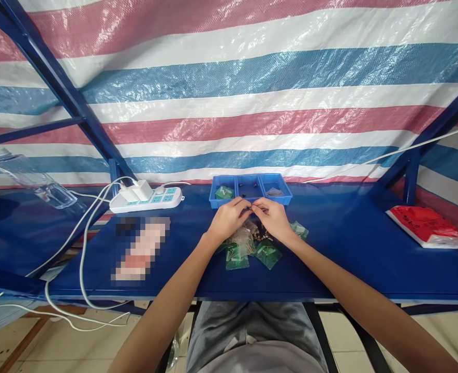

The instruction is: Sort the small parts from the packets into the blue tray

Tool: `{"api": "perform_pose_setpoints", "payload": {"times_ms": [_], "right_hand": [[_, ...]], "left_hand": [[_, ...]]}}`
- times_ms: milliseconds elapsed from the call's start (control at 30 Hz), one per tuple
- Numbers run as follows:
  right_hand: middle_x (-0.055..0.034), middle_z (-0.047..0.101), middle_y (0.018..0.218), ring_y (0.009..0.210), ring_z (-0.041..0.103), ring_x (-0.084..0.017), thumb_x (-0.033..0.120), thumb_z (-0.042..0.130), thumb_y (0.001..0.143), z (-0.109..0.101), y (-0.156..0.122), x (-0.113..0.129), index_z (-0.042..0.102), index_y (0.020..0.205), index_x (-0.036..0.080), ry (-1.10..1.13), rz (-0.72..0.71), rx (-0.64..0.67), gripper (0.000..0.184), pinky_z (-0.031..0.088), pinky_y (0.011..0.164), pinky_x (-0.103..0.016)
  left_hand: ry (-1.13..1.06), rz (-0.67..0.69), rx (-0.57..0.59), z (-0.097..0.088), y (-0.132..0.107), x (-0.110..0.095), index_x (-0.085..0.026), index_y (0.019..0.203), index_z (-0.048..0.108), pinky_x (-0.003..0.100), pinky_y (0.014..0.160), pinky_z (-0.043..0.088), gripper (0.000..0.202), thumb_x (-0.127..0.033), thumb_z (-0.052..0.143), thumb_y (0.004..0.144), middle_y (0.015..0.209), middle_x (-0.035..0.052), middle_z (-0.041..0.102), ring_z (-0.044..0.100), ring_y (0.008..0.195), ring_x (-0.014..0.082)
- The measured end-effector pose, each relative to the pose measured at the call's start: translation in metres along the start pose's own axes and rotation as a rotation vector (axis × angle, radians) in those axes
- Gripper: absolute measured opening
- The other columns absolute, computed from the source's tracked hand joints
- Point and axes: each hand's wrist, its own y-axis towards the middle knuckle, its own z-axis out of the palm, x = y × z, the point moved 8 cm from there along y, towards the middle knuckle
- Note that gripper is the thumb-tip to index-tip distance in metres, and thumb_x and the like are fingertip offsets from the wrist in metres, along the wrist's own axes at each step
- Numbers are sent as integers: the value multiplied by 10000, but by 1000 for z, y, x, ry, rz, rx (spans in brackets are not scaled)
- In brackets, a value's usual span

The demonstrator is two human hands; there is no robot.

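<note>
My left hand (231,216) and my right hand (270,215) meet at the fingertips just in front of a blue divided tray (249,202). Both are closed in a pinch on something too small to make out. Under and between them lies a heap of clear plastic bags (242,239) and small brownish pieces (265,234). Green-tinted small bags (268,254) spread from the heap toward me, and another green bag (299,229) pokes out beside my right wrist. In the tray's left compartment sits a green bag (224,192); a few tiny dark pieces lie in the middle one, and a clear bag (274,191) in the right.
A white power strip (147,201) with plugged-in chargers and trailing cables stands at the back left. Beyond it a clear bottle (34,178) leans. A red-and-white packet (428,226) lies far right. Blue metal posts and a striped sheet (260,124) bound the blue table (353,248).
</note>
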Motion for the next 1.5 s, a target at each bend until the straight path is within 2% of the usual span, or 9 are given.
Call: {"api": "perform_pose_setpoints", "payload": {"times_ms": [133, 300, 400, 533, 833, 967, 1100, 1500], "right_hand": [[-47, 743, 872, 850, 698, -223, 335, 522, 916, -1, 1, 3, 665, 856, 213, -41, -22, 1, 197, 496, 680, -305], [-53, 728, 865, 849, 679, -228, 302, 456, 936, -1, 2, 2, 649, 842, 210, -131, -38, 23, 234, 472, 698, -316], [-58, 731, 894, 868, 673, -233, 277, 448, 928, 3, 3, -1, 664, 877, 208, -123, -25, 73, 233, 470, 699, -319], [-52, 730, 910, 867, 667, -225, 263, 502, 892, 6, 1, 0, 674, 949, 207, -83, -38, 102, 189, 470, 659, -297], [-30, 678, 771, 739, 618, -202, 356, 509, 928, 6, 1, 2, 658, 818, 216, -102, -77, 67, 232, 435, 599, -283], [-26, 661, 745, 693, 597, -191, 381, 497, 941, 4, 1, 4, 637, 785, 216, -114, -88, 48, 267, 429, 585, -281], [-23, 674, 767, 677, 590, -181, 376, 517, 940, 1, 0, 10, 646, 783, 213, -157, -126, 19, 260, 429, 597, -285], [-23, 655, 746, 686, 591, -183, 396, 541, 946, -7, 1, 16, 606, 737, 216, -224, -161, -62, 283, 444, 639, -300]], "left_hand": [[32, -18, -5, -1, 0, 0, -212, 1025, 629, 252, 665, 467, 154, -305, 509, 998, 1016, 42, 647, 624, 780, 147], [36, -6, -12, -1, -1, -3, -215, 1075, 626, 249, 634, 453, 248, -371, 437, 1034, 1016, 47, 659, 626, 762, 148], [25, 7, -11, -1, -1, -4, -210, 1117, 621, 257, 662, 472, 285, -374, 398, 1050, 1047, 55, 678, 647, 796, 157], [-19, 16, -29, -1, -1, -5, -214, 1153, 612, 269, 761, 511, 282, -348, 383, 1057, 1103, 59, 691, 677, 944, 183], [-80, -42, -73, -4, -1, -1, -232, 1148, 622, 275, 816, 520, 260, -288, 387, 1050, 1067, 45, 698, 676, 948, 177], [-77, -27, -69, -6, -1, -1, -235, 1186, 623, 259, 759, 516, 261, -238, 419, 1024, 1090, 51, 676, 662, 902, 163], [-90, -46, -81, -5, -1, 2, -226, 1151, 622, 247, 733, 507, 231, -204, 449, 999, 1078, 43, 664, 648, 858, 149], [-110, -104, -88, -1, -2, 1, -205, 1093, 619, 279, 745, 519, 169, -266, 517, 973, 993, 48, 672, 652, 817, 170]]}}
